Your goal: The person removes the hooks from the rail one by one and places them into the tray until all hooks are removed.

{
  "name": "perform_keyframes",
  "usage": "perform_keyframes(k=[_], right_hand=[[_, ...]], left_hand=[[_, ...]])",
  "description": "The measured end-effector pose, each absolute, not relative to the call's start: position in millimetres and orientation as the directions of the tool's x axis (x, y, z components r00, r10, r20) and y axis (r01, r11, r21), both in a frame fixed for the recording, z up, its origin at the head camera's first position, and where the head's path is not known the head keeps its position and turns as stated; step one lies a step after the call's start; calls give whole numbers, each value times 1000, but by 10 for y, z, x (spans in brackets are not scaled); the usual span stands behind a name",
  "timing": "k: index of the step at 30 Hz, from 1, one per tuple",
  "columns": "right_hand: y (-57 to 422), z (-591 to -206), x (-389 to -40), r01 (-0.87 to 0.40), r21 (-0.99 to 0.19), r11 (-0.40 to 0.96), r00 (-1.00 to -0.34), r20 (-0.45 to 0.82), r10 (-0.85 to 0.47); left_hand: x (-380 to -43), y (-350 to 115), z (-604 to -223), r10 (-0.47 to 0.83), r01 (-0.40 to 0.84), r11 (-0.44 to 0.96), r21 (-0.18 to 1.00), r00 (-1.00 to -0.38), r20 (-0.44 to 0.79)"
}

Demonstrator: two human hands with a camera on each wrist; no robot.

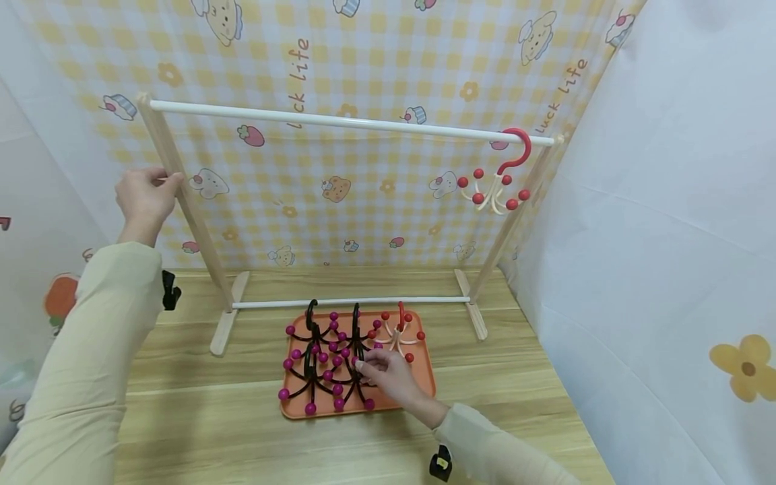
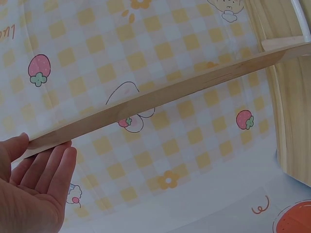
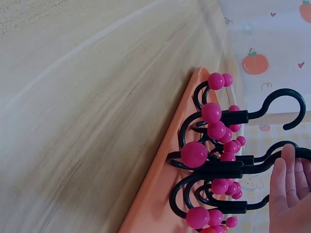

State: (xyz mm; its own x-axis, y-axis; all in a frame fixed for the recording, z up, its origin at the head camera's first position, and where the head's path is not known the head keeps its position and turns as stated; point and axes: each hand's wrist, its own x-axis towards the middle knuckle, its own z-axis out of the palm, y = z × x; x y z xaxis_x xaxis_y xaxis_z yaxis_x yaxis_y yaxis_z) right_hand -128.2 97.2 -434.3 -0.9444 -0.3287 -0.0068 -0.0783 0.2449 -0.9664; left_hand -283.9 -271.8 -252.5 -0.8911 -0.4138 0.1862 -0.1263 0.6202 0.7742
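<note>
My left hand [image 1: 145, 195] grips the left wooden post [image 1: 188, 199] of a rack at mid-height; in the left wrist view the fingers and thumb are on both sides of the post. My right hand [image 1: 394, 377] is over the orange tray [image 1: 427, 380], its fingers at the hook of a black octopus-shaped hanger [image 3: 223, 168] with magenta ball tips. Thumb and fingers pinch that hook, while the hanger's arms stay down among several similar black hangers [image 1: 312, 384]. A cream hanger [image 1: 397, 340] with a red hook and red balls lies at the tray's right side.
Another cream hanger [image 1: 494, 195] with red balls hangs by its red hook near the right end of the white top rod [image 1: 339, 121]. A lower white rod [image 1: 351, 301] runs behind the tray. A checkered cloth [image 1: 364, 222] backs the wooden table [image 1: 200, 417].
</note>
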Motion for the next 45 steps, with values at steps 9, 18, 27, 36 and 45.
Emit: perform_keyframes(k=[9,18,27,36,45], right_hand=[[1133,-4165,-1407,-78,-953,292,-961,-6,-278],[1420,-3881,-1834,-39,-969,244,-991,6,-136],[1764,-3430,-2247,-136,-951,279,-991,128,-46],[2076,-2868,-2478,-186,-934,304,-976,213,56],[2345,-2442,-2629,-288,-938,194,-923,326,206]], left_hand=[[-2815,-2701,-2507,-412,-131,630,766,-892,187],[-2823,-2710,-2513,-413,-129,621,773,-892,183],[-2834,-2720,-2519,-418,-131,621,773,-889,185],[-2825,-2709,-2520,-419,-136,621,772,-890,180],[-2835,-2720,-2523,-415,-131,614,778,-892,178]])
